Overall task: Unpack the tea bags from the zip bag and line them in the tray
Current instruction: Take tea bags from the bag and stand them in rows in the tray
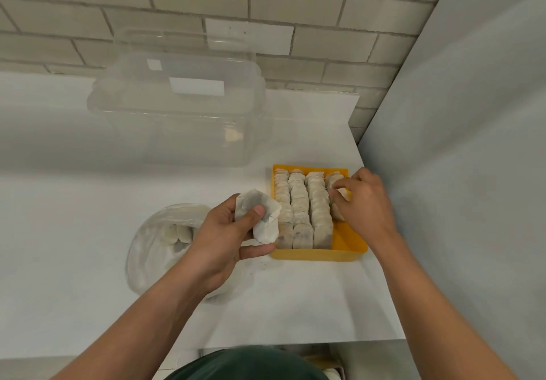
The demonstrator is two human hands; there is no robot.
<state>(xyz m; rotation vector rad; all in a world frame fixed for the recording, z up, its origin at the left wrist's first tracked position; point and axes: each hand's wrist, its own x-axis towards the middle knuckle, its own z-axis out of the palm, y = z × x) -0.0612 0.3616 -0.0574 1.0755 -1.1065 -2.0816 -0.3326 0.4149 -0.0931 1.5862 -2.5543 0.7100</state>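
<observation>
A yellow tray (350,245) sits on the white counter near the right wall. Three full rows of tea bags (301,202) stand in it, and a fourth row at the right is partly filled. My right hand (365,202) is over that fourth row, its fingers pinched on a tea bag (336,211) in the row. My left hand (227,237) hovers just left of the tray and grips a small bunch of tea bags (260,217). The clear zip bag (156,246) lies open on the counter to the left, partly under my left arm, with more tea bags inside.
A large clear plastic container (177,104) stands behind on the counter against the tiled wall. A grey wall (458,143) rises right beside the tray. The counter's front edge (295,345) runs just below my forearms.
</observation>
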